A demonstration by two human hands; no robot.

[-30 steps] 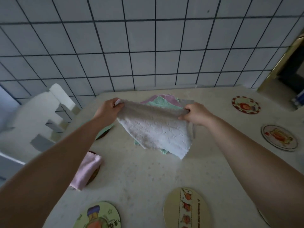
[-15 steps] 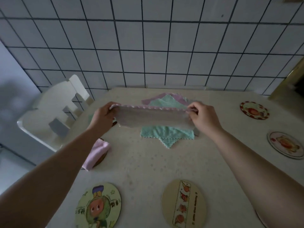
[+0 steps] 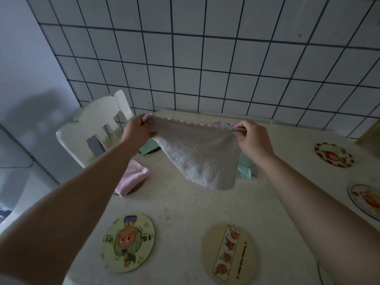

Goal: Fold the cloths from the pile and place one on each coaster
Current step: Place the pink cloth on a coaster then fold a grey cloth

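A pale grey cloth [image 3: 201, 155] hangs in the air above the table, held by its two upper corners. My left hand [image 3: 137, 131] pinches the left corner and my right hand [image 3: 251, 138] pinches the right one. Behind and under it lies the pile of cloths [image 3: 244, 171], green and pink, mostly hidden. A folded pink cloth [image 3: 133, 177] lies on a coaster at the left. A folded green cloth [image 3: 149, 147] lies on another coaster behind my left wrist. Bare coasters lie near me: a cartoon one [image 3: 127, 241] and a striped one [image 3: 228, 253].
Two more picture coasters [image 3: 334, 154] [image 3: 366, 199] lie at the right of the pale table [image 3: 185, 212]. A white chair [image 3: 96, 124] stands at the table's left edge. A tiled wall [image 3: 205, 64] rises right behind the table.
Both hands have lifted the grey cloth higher off the pile, and it now hangs down full length instead of being bunched. The view has tilted left.
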